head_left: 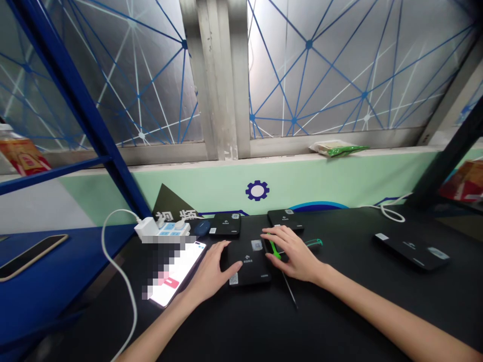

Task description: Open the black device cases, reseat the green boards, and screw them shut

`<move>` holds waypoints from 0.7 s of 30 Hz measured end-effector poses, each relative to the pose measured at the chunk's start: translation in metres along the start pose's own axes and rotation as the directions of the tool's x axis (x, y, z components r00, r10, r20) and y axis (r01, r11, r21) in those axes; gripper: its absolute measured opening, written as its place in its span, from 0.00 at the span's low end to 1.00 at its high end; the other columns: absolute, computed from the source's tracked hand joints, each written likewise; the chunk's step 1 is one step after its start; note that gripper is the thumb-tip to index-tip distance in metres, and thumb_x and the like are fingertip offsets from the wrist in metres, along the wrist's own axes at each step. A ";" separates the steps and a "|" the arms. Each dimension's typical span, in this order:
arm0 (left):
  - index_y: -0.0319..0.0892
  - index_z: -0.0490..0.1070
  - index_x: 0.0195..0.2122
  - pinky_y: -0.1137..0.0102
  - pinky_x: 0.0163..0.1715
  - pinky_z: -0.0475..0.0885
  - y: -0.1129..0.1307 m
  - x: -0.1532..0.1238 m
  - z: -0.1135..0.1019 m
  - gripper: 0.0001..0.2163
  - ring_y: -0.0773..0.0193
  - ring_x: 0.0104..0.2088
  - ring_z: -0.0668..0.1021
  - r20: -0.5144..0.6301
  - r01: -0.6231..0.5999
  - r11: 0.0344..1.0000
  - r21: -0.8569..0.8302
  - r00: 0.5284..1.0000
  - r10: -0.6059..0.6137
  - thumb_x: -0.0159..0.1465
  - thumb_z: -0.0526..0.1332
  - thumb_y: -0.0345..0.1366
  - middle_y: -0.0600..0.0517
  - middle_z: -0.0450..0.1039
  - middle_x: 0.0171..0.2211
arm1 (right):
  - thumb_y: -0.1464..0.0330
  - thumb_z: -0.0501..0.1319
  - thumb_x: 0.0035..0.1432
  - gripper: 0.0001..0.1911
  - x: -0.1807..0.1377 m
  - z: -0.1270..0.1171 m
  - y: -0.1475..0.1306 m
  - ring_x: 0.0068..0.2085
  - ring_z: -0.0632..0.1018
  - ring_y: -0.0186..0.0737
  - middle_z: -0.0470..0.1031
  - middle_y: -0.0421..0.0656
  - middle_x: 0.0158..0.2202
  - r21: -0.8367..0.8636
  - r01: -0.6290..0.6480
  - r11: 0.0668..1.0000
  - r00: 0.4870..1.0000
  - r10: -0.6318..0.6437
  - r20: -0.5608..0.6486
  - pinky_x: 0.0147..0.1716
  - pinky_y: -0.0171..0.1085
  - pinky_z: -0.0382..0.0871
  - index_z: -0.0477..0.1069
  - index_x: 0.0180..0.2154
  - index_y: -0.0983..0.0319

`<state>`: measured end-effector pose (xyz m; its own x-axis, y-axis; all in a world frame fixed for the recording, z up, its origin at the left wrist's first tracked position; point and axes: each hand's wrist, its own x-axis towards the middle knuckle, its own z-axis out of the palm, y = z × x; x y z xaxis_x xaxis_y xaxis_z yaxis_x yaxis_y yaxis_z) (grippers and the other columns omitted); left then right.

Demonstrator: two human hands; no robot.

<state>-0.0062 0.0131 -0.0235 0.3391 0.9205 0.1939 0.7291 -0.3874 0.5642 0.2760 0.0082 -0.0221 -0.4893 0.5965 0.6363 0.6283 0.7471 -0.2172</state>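
A flat black box (pixel 247 269) with white stickers and an HDMI marking lies on the black table between my hands. My left hand (pixel 212 270) rests at its left side, fingers stretched, the thumb reaching over the box's near-left part. Over the right edge of the box is my right hand (pixel 298 255), fingers extended and thumb apart. Beneath that hand shows a bright green handle (pixel 274 249), with a thin metal shaft pointing toward me, like a screwdriver. A teal-edged tool (pixel 315 244) lies behind the right hand, mostly covered. Whether the right fingers touch the green handle is unclear.
Similar black boxes lie behind (pixel 225 225), (pixel 286 219) and right (pixel 411 250). A lit phone (pixel 177 276) is left of my left hand, before a power strip (pixel 173 229) with a white cable (pixel 128 281). Another phone (pixel 32 256) rests on the blue surface.
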 end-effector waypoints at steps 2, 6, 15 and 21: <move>0.46 0.60 0.62 0.52 0.58 0.66 0.003 -0.001 -0.001 0.27 0.47 0.61 0.68 -0.022 -0.037 0.999 0.006 0.999 0.037 0.66 0.61 0.51 0.43 0.65 0.61 | 0.63 0.61 0.64 0.28 0.000 0.000 -0.002 0.57 0.70 0.56 0.69 0.55 0.60 0.014 -0.010 1.000 1.000 0.010 0.019 0.56 0.58 0.65 0.61 0.63 0.60; 0.49 0.58 0.63 0.53 0.58 0.66 0.010 -0.002 -0.004 0.26 0.47 0.60 0.69 -0.056 -0.101 0.995 0.025 0.993 0.102 0.66 0.62 0.47 0.45 0.65 0.61 | 0.60 0.63 0.63 0.34 0.000 0.002 -0.003 0.59 0.69 0.57 0.69 0.54 0.60 0.055 -0.054 0.997 0.998 0.052 0.039 0.57 0.59 0.65 0.55 0.66 0.58; 0.53 0.55 0.64 0.56 0.57 0.67 0.016 -0.007 -0.008 0.29 0.50 0.58 0.70 -0.138 -0.216 0.976 -0.023 0.968 0.211 0.65 0.65 0.42 0.48 0.64 0.61 | 0.63 0.63 0.63 0.29 -0.003 0.008 -0.012 0.50 0.73 0.52 0.72 0.51 0.52 0.233 -0.204 0.951 0.978 0.209 0.002 0.52 0.54 0.71 0.59 0.64 0.55; 0.48 0.61 0.61 0.63 0.45 0.74 0.024 -0.004 -0.013 0.19 0.56 0.43 0.78 -0.138 -0.113 0.956 -0.272 0.987 0.078 0.71 0.55 0.46 0.49 0.74 0.44 | 0.63 0.63 0.63 0.29 -0.005 0.008 -0.011 0.46 0.77 0.49 0.75 0.51 0.50 0.269 -0.153 0.951 0.985 0.169 -0.036 0.47 0.49 0.75 0.59 0.63 0.56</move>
<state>0.0028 0.0006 -0.0005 0.3099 0.8856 0.3458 0.4968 -0.4610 0.7353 0.2661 -0.0006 -0.0287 -0.3545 0.7030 0.6165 0.5098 0.6980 -0.5028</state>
